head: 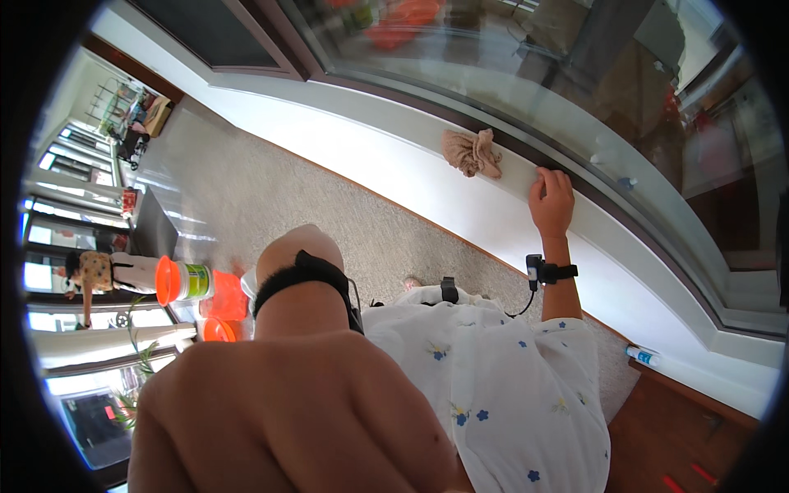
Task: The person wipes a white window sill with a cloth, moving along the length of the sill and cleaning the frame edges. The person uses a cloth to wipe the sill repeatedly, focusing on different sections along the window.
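My right hand rests on the white window sill beside the dark window frame. Its fingers are loosely bent with a gap at the thumb, and nothing shows in them. A crumpled brown cloth lies on the sill to the left of this hand, apart from it. Very near the camera, my left hand fills the lower left part of the view with its back showing. Its fingertips are out of sight, so what they touch or hold is hidden. Black straps circle both wrists, and a small device sits on the right one.
The window glass rises behind the sill. Orange and white buckets stand on the grey floor. Another person is by the far windows. A blue and white bottle or can lies near the wall's foot.
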The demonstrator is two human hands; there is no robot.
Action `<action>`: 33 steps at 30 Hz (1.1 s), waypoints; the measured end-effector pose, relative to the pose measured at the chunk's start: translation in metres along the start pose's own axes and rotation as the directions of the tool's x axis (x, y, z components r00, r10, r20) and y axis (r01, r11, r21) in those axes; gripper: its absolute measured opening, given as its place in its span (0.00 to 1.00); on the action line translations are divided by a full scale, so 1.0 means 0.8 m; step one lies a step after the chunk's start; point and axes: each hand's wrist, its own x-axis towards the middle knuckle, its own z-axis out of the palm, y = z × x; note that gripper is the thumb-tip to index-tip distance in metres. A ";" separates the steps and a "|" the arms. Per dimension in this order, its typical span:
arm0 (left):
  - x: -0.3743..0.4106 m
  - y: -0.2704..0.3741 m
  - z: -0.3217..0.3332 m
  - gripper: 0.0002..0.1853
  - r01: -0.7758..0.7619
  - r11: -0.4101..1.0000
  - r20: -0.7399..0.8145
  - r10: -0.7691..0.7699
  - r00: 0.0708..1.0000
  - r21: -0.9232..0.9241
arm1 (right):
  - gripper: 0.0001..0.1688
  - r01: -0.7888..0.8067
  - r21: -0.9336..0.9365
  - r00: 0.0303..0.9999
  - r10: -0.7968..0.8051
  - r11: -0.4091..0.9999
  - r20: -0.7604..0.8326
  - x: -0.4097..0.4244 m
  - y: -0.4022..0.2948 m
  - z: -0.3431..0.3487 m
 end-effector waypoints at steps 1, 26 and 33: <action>-0.005 0.000 0.004 0.14 0.006 1.000 -0.011 -0.006 1.000 -0.005 | 0.09 -0.003 0.005 1.000 0.003 1.000 -0.002 0.001 -0.001 0.001; 0.014 0.002 0.028 0.16 -0.008 0.995 -0.007 0.008 1.000 -0.098 | 0.09 0.002 0.003 1.000 -0.002 1.000 -0.011 -0.001 0.000 0.004; 0.011 -0.004 0.028 0.17 -0.012 0.990 0.004 0.013 1.000 -0.138 | 0.09 -0.028 0.007 1.000 0.028 1.000 -0.004 0.001 -0.001 -0.004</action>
